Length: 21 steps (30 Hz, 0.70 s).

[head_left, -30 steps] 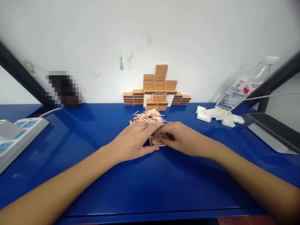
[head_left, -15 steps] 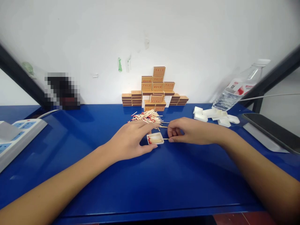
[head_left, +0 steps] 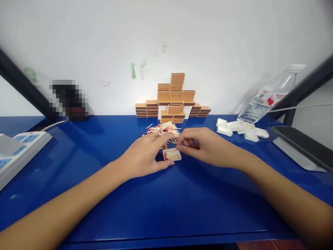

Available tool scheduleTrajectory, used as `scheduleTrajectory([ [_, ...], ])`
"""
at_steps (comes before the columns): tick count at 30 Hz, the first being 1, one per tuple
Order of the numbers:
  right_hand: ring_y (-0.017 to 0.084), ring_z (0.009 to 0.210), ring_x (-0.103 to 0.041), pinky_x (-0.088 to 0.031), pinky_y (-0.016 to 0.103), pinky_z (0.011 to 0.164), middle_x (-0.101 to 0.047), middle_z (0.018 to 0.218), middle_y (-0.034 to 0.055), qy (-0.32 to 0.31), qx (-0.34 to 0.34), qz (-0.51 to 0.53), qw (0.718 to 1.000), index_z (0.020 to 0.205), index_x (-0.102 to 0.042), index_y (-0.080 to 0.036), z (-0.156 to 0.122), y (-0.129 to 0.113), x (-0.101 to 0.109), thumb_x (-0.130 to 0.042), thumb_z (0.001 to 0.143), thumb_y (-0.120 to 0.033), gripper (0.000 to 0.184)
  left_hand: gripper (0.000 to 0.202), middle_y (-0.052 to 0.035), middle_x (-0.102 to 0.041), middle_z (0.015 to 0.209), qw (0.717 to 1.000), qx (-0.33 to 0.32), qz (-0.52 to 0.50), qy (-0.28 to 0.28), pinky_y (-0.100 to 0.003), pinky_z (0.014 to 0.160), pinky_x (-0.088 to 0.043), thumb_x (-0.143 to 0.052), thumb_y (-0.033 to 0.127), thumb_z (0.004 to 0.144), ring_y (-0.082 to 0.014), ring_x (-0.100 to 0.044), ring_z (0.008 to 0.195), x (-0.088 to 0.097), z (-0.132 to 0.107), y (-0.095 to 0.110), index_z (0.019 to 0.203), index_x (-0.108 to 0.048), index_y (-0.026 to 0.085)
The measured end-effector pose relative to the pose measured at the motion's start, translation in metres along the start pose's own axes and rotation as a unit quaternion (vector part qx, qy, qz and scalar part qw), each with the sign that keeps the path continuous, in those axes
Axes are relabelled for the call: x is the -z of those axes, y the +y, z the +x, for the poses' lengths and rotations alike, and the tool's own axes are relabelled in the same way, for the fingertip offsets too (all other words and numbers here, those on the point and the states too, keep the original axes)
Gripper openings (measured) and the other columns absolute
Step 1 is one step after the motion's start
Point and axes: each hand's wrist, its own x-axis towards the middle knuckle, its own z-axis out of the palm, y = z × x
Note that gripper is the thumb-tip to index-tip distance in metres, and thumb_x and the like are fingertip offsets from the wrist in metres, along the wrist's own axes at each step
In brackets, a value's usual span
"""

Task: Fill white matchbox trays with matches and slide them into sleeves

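Observation:
My left hand [head_left: 143,154] holds a small white matchbox tray [head_left: 179,159] between thumb and fingers, low over the table. Several red-headed matches [head_left: 171,156] lie in the tray, their heads toward the left. My right hand [head_left: 204,146] is closed in a pinch at the tray's upper right corner; what its fingertips hold, if anything, is hidden. Just beyond both hands is a loose pile of matches [head_left: 164,128], partly covered by my left fingers.
Stacked matchboxes [head_left: 176,95] stand against the wall. White empty trays [head_left: 236,126], a plastic bottle [head_left: 267,95] and a dark phone [head_left: 304,144] are on the right. A power strip [head_left: 26,146] lies at the left of the blue table [head_left: 156,208].
My right hand has moved left to the tray's corner; the match that stuck out from its fingers no longer shows. My left hand keeps the tray in nearly the same spot.

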Motion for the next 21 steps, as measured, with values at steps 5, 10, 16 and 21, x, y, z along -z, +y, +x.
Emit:
scheduleTrajectory([
  [5, 0.015, 0.068, -0.053, -0.037, 0.029, 0.064, -0.064, 0.079, 0.0022, 0.088, -0.067, -0.093, 0.989, 0.089, -0.069, -0.019, 0.006, 0.017, 0.0, -0.062, 0.095, -0.027, 0.012, 0.061, -0.0046, -0.073, 0.11, 0.997, 0.035, 0.022, 0.066, -0.041, 0.092, -0.055, -0.08, 0.034, 0.085, -0.0238, -0.069, 0.1, 0.013, 0.003, -0.016, 0.139, -0.052, 0.023],
  [10, 0.019, 0.08, -0.059, -0.042, 0.031, 0.072, -0.065, 0.096, 0.0065, 0.037, -0.079, -0.144, 0.986, 0.097, -0.07, -0.019, 0.007, 0.035, -0.005, -0.061, 0.096, -0.027, 0.011, 0.062, -0.0048, -0.073, 0.11, 0.994, 0.052, 0.037, 0.085, -0.041, 0.092, -0.055, -0.078, 0.036, 0.087, -0.0238, -0.068, 0.102, 0.015, 0.002, -0.019, 0.141, -0.051, 0.023],
  [16, 0.02, 0.082, -0.058, -0.043, 0.032, 0.073, -0.063, 0.095, 0.0075, -0.031, -0.094, -0.126, 0.987, 0.093, -0.064, -0.018, 0.005, 0.042, -0.004, -0.056, 0.101, -0.027, 0.015, 0.062, -0.0063, -0.073, 0.109, 0.997, 0.007, 0.051, 0.05, -0.043, 0.092, -0.056, -0.074, 0.038, 0.091, -0.0252, -0.068, 0.102, 0.005, -0.001, -0.01, 0.145, -0.048, 0.023],
  [21, 0.02, 0.083, -0.057, -0.042, 0.032, 0.074, -0.062, 0.097, 0.0078, -0.003, -0.066, -0.117, 0.991, 0.095, -0.061, -0.019, 0.001, 0.04, 0.007, -0.051, 0.104, -0.029, 0.017, 0.065, -0.0074, -0.073, 0.11, 0.998, 0.006, 0.061, 0.019, -0.047, 0.096, -0.055, -0.073, 0.037, 0.091, -0.0272, -0.068, 0.103, -0.003, -0.003, -0.009, 0.147, -0.046, 0.02],
])
